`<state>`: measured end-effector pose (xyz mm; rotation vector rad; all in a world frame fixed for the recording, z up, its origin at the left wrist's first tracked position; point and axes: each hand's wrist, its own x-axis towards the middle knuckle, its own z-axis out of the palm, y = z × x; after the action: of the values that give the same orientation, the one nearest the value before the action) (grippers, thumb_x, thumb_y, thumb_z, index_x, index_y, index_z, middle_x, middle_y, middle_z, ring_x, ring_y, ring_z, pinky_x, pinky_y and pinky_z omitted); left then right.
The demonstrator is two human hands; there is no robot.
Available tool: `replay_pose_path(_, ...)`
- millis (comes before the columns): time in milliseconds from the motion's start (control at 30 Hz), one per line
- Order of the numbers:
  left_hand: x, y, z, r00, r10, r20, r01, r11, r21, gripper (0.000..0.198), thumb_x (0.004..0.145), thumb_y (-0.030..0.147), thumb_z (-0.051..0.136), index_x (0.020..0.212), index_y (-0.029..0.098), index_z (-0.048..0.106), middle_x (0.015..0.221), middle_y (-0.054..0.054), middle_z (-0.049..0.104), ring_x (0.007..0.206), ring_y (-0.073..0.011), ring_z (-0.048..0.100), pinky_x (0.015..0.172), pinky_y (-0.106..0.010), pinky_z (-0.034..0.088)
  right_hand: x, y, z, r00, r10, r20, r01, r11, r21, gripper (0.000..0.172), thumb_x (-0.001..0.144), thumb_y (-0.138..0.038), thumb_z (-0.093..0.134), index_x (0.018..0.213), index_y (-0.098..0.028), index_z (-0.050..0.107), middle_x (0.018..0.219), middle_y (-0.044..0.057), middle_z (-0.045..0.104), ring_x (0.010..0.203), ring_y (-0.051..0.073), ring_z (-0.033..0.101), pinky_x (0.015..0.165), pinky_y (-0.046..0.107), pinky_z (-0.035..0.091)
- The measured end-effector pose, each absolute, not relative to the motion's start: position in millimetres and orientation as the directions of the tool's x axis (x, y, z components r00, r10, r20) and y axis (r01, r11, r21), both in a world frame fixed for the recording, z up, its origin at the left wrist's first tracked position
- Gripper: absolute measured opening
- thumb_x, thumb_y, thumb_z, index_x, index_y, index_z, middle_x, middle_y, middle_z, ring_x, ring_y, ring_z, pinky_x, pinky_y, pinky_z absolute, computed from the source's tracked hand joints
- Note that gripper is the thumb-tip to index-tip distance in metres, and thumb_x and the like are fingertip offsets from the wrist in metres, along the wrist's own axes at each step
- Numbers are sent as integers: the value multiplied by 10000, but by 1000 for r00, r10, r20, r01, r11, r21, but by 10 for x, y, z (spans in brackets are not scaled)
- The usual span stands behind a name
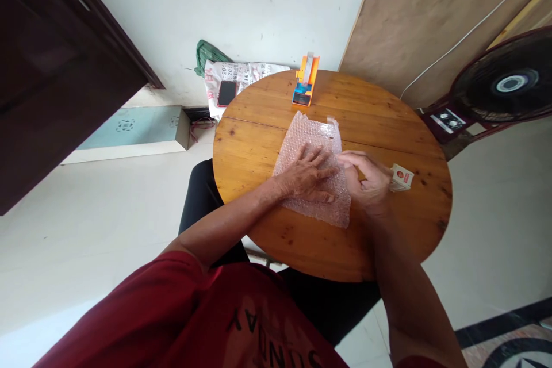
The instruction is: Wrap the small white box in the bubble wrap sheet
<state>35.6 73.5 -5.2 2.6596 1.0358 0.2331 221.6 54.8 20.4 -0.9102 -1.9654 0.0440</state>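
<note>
A sheet of clear bubble wrap lies on the round wooden table, its lower corner towards my body. My left hand rests flat on the middle of the wrap, fingers spread, pressing it against the wood. At the wrap's right edge, my right hand has its fingers curled, with thumb and forefinger closed at the border of the sheet. The fingertips there are slightly blurred. Behind the wrap stands an orange and blue tape dispenser with a roll of clear tape.
A small cream-coloured box sits right of my right hand. Beyond the table's left edge, a phone lies on a printed white sack. A dark fan stands at the right, and a long pale box is on the floor at left.
</note>
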Motion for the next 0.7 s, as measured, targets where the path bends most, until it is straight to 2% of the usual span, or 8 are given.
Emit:
replay_pose_path(100, 368, 726, -94, 719, 694, 47, 649, -693, 313, 783, 875, 643, 633, 1504, 199, 496, 1666, -174, 295, 1567, -439, 167, 1253, -677, 45, 2049, 472, 211, -431, 574, 696, 516, 790, -331, 331, 916, -105, 507, 1131, -252, 712, 1102, 68, 771, 998, 229, 732, 898, 407, 598)
replay_pose_path(200, 379, 716, -119, 701, 712, 44, 667, -675, 315, 701, 929, 494, 619, 1527, 168, 453, 1663, -158, 314, 1578, -388, 170, 1272, -649, 19, 1944, 460, 210, -531, 625, 572, 564, 765, -312, 292, 973, -197, 501, 1197, -205, 690, 1230, 104, 735, 1140, 266, 678, 1030, 461, 530)
replay_pose_path(300, 376, 716, -98, 709, 703, 60, 652, -686, 323, 755, 885, 578, 650, 1509, 184, 488, 1667, -174, 293, 1568, -404, 194, 1264, -666, 18, 2012, 557, 171, -505, 755, 419, 721, 635, -276, 362, 1015, -303, 455, 1279, -147, 646, 1353, 155, 670, 1216, 329, 620, 1049, 527, 478)
replay_pose_path(433, 363, 727, -58, 729, 683, 46, 638, -703, 316, 873, 835, 715, 632, 1552, 259, 431, 1679, -182, 253, 1566, -461, 141, 1217, -730, 43, 2281, 736, 100, -351, 908, 230, 890, 400, -220, 406, 1002, -299, 404, 1280, -117, 637, 1254, 199, 709, 1132, 386, 636, 963, 580, 472)
replay_pose_path(533, 360, 729, -61, 732, 680, 44, 640, -708, 299, 873, 852, 717, 608, 1573, 275, 391, 1674, -188, 264, 1565, -465, 138, 1210, -730, 42, 2407, 789, 85, -356, 915, 187, 896, 392, -209, 407, 981, -279, 412, 1289, -125, 629, 1269, 191, 702, 1130, 383, 627, 958, 565, 461)
replay_pose_path(700, 358, 730, -74, 735, 677, 38, 641, -712, 286, 873, 859, 726, 591, 1576, 270, 387, 1674, -203, 250, 1561, -474, 143, 1213, -723, 50, 2415, 787, 61, -366, 909, 201, 887, 406, -219, 383, 954, -253, 426, 1252, -154, 646, 1268, 174, 701, 1137, 368, 621, 957, 537, 450)
